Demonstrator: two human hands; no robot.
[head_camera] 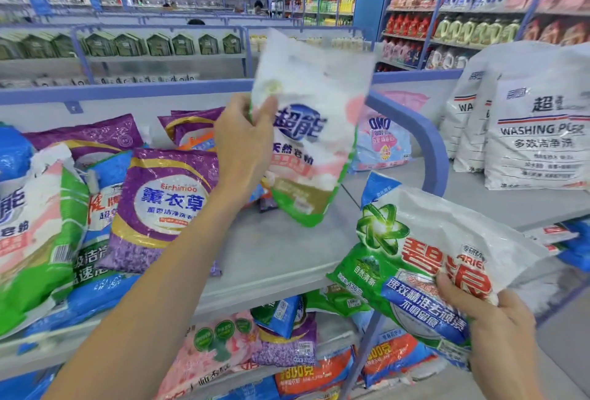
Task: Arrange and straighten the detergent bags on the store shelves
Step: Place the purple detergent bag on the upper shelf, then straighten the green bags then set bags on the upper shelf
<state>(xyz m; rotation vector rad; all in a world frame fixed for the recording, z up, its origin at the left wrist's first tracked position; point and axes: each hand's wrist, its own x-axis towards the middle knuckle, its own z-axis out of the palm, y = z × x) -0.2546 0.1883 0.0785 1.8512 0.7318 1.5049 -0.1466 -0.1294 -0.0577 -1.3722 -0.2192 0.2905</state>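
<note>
- Your right hand (498, 323) is nearest to you, low down. Its thumb and fingers pinch the bottom edge of the green bag (415, 259). The bag sticks up and away from the hand, out in the air in front of the shelf (287, 249).
- That green bag is shiny, crinkly plastic. It looks soft and full of powder, so I think it will sag and may slip. Try to hold it under its fat middle, not just by the thin edge.
- Your left hand (245, 141) is farther out and higher up. Its fingers and thumb grip the left edge of the white and pink bag (313, 131). The bag hangs to the right of the hand, over the bare grey shelf, and looks blurry.
- This bag looks floppy too. I think the powder sits in the bottom, so put the fat end down first.
- Left of your left hand, a purple bag (166, 201) leans among other puffy, wrinkly bags.
- Past your left hand, a pale pink and blue bag (383, 141) stands at the back of the shelf.
- Far to the right of both hands stand big white sacks (536, 131). They look heavy, so I think they need two hands.
</note>
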